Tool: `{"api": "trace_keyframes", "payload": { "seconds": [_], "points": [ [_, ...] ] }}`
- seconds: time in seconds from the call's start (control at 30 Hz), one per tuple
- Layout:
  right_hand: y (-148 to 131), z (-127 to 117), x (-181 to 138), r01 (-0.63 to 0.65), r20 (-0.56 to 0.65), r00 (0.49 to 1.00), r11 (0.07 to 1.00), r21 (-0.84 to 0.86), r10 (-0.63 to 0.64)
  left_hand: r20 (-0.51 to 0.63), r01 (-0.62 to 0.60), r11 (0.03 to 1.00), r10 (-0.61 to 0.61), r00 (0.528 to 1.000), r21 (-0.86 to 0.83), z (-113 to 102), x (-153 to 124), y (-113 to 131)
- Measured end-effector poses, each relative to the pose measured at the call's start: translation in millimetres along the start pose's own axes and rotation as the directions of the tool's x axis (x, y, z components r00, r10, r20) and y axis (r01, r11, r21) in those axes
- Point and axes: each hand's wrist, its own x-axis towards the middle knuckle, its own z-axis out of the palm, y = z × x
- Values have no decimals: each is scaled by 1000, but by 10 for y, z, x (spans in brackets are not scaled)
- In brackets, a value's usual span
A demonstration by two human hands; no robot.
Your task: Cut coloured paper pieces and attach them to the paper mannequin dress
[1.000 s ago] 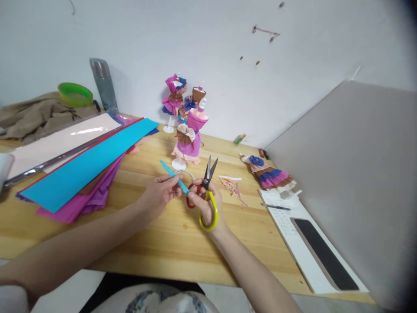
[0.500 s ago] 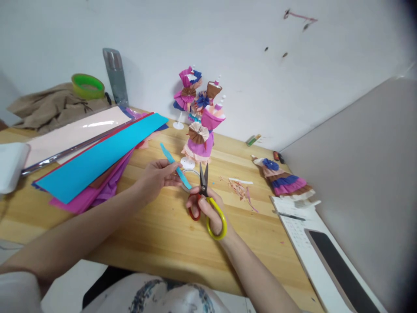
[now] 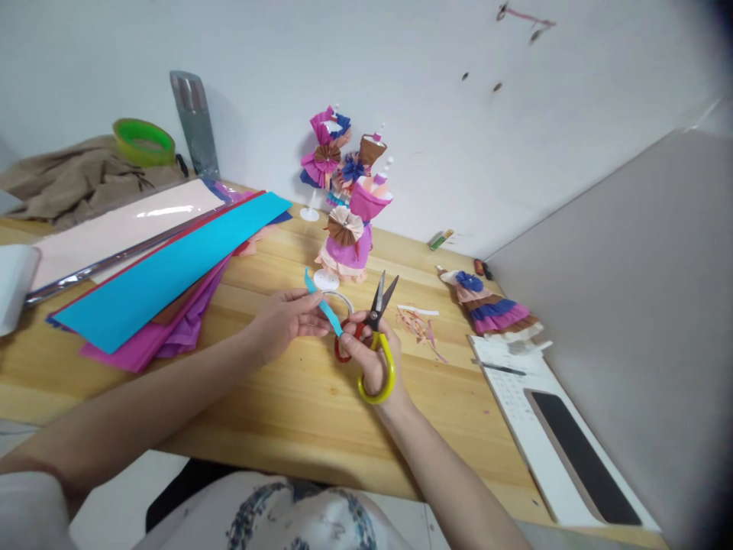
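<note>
My left hand (image 3: 283, 321) pinches a narrow blue paper strip (image 3: 322, 303) that slants up to the left above the wooden table (image 3: 286, 412). My right hand (image 3: 369, 355) grips scissors (image 3: 375, 336) with one red and one yellow handle; the black blades are spread apart and point up and away, just right of the strip. A clear tape ring (image 3: 343, 299) lies on the table behind both hands. Close beyond it stands a small doll form in a pink and purple paper dress (image 3: 347, 244).
A stack of blue, pink and purple crepe paper sheets (image 3: 160, 275) lies at the left. More paper-dressed doll forms (image 3: 329, 156) stand by the wall; one lies flat (image 3: 489, 309) at the right. Paper scraps (image 3: 421, 325), a phone (image 3: 581, 454) on a white pad, a green tape roll (image 3: 143, 141).
The scissor blades were shut half a second ago and are now spread. The blue strip looks shorter and sits closer to the scissors. The camera view has shifted slightly.
</note>
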Motion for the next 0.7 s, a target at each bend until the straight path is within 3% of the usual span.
{"api": "trace_keyframes", "payload": {
  "seconds": [0.2,0.47,0.57,0.7],
  "points": [
    [-44,9,-4,12,-47,999,998,-55,-14,30,-28,999,29,999,-36,22,-37,-36],
    [43,-8,11,44,-54,997,995,-87,-49,-65,185,954,-205,977,-238,5,15,13],
    [78,-11,7,38,-45,998,995,-91,-43,-21,176,953,-187,982,-246,14,2,3],
    [106,-9,-4,51,-32,998,994,-95,-54,8,76,991,-76,997,-114,44,-30,-49]
  ]
}}
